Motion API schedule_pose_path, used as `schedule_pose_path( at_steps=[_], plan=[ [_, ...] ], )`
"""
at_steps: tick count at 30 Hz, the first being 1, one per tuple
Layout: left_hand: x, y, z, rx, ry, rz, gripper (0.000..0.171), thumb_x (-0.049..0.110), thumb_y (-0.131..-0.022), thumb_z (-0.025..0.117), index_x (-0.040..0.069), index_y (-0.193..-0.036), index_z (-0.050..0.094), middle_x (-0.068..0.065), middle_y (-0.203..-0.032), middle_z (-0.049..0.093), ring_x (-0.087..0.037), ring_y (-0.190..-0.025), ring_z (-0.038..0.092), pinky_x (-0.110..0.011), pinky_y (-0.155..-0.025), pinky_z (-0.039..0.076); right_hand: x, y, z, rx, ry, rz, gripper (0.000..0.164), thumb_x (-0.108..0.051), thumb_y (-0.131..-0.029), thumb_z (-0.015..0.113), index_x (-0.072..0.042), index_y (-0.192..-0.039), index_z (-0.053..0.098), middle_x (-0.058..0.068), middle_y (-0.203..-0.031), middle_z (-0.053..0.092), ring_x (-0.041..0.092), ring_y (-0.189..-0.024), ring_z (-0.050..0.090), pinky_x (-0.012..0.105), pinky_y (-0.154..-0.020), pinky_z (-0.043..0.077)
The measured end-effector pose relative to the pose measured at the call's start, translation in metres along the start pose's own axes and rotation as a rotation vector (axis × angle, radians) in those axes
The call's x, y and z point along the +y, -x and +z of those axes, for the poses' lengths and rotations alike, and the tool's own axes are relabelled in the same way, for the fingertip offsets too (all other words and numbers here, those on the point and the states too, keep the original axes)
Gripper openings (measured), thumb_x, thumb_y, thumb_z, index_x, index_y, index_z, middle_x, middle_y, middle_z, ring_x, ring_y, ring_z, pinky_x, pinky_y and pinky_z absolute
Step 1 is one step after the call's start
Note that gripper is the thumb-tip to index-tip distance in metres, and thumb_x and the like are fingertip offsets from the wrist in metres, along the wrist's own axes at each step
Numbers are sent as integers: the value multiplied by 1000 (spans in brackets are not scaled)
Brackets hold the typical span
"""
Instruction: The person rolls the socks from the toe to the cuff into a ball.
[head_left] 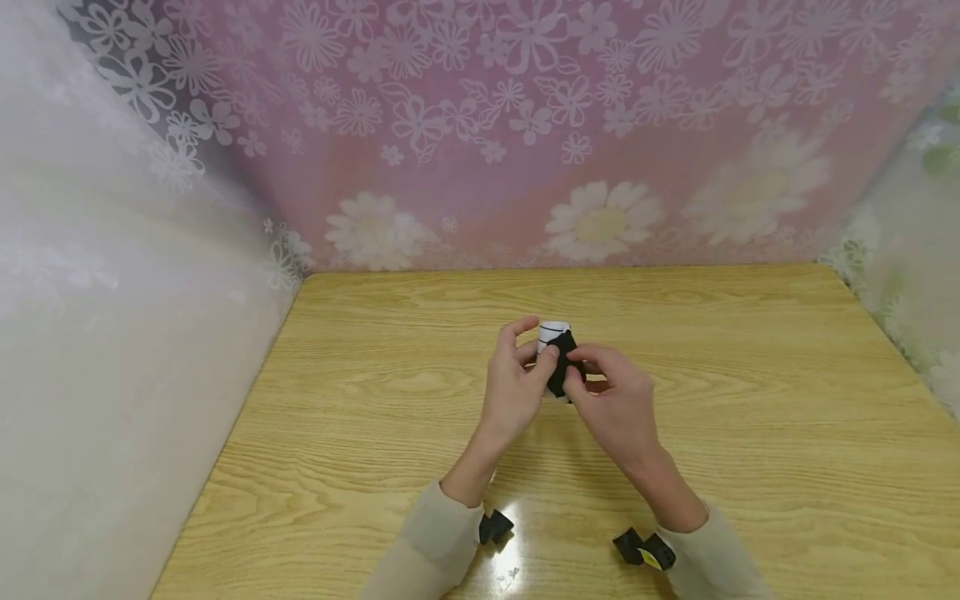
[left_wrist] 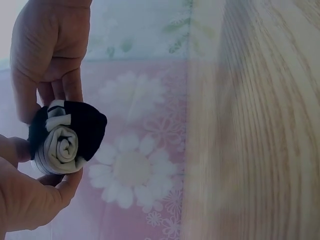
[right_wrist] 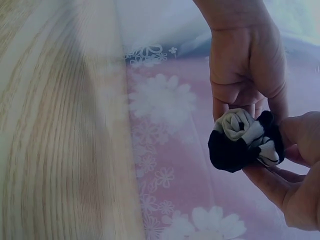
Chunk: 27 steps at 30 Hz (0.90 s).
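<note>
A rolled-up bundle of black and white socks point(head_left: 560, 377) is held above the table between both hands. White cloth with thin dark stripes shows at its far end, and black cloth wraps its near side. My left hand point(head_left: 512, 390) grips it from the left, thumb on the black cloth and index finger raised near the striped end. From the right, my right hand point(head_left: 618, 407) pinches the black cloth between thumb and fingers. In the left wrist view the sock roll point(left_wrist: 62, 147) shows a white spiral end. White folds and black cloth of the roll point(right_wrist: 232, 150) show in the right wrist view.
Beneath the hands spreads a wood-grain table point(head_left: 360, 433). A pink flowered cloth point(head_left: 480, 183) hangs behind its far edge, with pale cloth point(head_left: 112, 333) along the left. Black wrist devices point(head_left: 495, 527) sit at both sleeve cuffs.
</note>
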<state>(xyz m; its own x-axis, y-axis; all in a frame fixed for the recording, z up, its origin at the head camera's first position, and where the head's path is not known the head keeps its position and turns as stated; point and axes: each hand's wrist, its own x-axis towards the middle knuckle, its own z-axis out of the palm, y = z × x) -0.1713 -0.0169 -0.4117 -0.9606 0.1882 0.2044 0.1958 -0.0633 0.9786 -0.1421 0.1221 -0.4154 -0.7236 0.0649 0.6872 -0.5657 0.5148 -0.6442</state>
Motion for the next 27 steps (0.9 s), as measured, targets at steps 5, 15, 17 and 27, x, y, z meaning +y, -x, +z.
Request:
schedule_pose_path(
  at_steps=[5, 15, 17, 27],
  plan=[
    [-1, 0, 4, 27, 23, 10, 41, 14, -102, 57, 4, -138, 43, -18, -111, 72, -24, -93, 72, -27, -70, 58, 4, -1, 0, -16, 34, 11, 23, 12, -79, 70, 6, -101, 72, 19, -95, 73, 28, -75, 73, 14, -60, 54],
    [-3, 1, 15, 85, 61, 35, 31, 10, -101, 58, -3, -128, 55, -20, -117, 69, -27, -103, 70, -27, -78, 58, 16, -3, 3, 37, 80, -87, 32, 13, -74, 73, 8, -105, 71, 20, -93, 70, 28, -70, 72, 17, -56, 55],
    [-3, 1, 16, 77, 36, 35, 30, 11, -101, 58, -2, -128, 56, -19, -117, 69, -24, -102, 70, -26, -77, 58, 19, -3, 4, 48, 97, -118, 31, 13, -73, 73, 8, -104, 71, 21, -92, 70, 28, -69, 71, 19, -55, 55],
    [-1, -3, 10, -16, -63, -43, 37, 22, -94, 70, 4, -125, 59, -12, -109, 74, -11, -81, 67, -22, -64, 55, 24, 2, 10, 52, 150, -247, 42, 11, -68, 80, 8, -108, 69, 21, -95, 64, 28, -72, 70, 32, -52, 57]
  ],
)
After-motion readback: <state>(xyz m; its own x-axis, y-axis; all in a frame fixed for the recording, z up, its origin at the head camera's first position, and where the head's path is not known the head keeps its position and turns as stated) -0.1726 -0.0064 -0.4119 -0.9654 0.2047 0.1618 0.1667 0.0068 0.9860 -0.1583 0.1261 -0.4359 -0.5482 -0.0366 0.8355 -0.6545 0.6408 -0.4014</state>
